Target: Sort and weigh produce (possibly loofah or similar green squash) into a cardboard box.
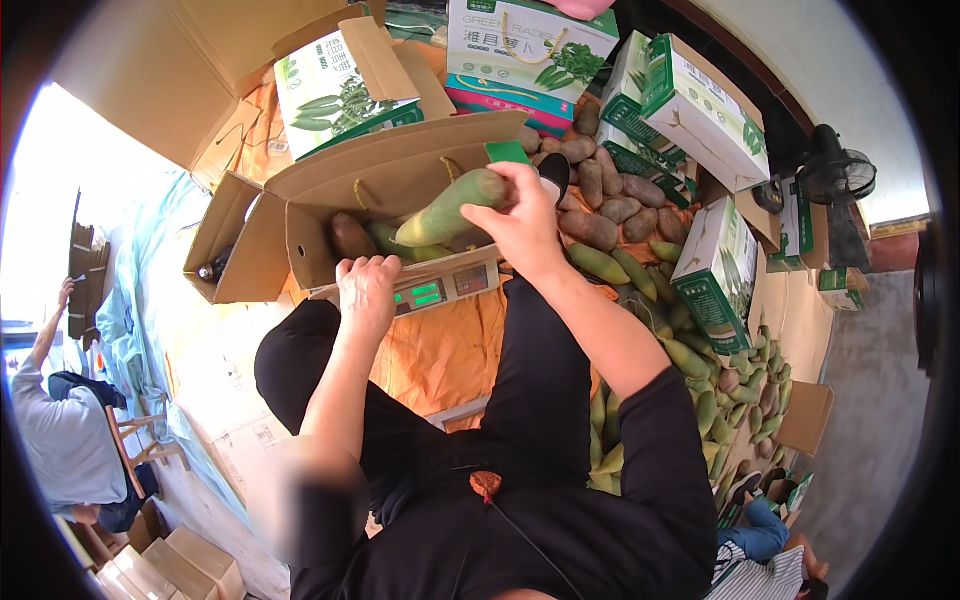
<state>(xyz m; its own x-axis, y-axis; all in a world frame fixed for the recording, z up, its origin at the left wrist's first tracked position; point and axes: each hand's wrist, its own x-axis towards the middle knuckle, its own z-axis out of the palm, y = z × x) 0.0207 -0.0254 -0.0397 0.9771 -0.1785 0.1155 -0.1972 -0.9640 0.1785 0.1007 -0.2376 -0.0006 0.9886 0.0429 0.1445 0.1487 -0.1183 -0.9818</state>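
My right hand (525,222) is closed around the thick end of a long green radish (445,215), held tilted over an open cardboard box (400,158). Its tapered end points down and left into the box. Inside lie another green radish (415,250) and a brownish root vegetable (350,238); the near wall hides part of the contents. My left hand (368,298) has its fingers curled over the near edge of the box, gripping it. Directly below that edge, a digital scale (468,282) shows a lit green display, partly covered by the box and my left hand.
Reddish-brown root vegetables (620,205) and green radishes (690,350) lie heaped on the right. Printed cartons (715,250) stand around them. An orange sheet (440,360) covers the floor between my legs. A fan (838,175) stands at the right; another person (70,430) is at the left.
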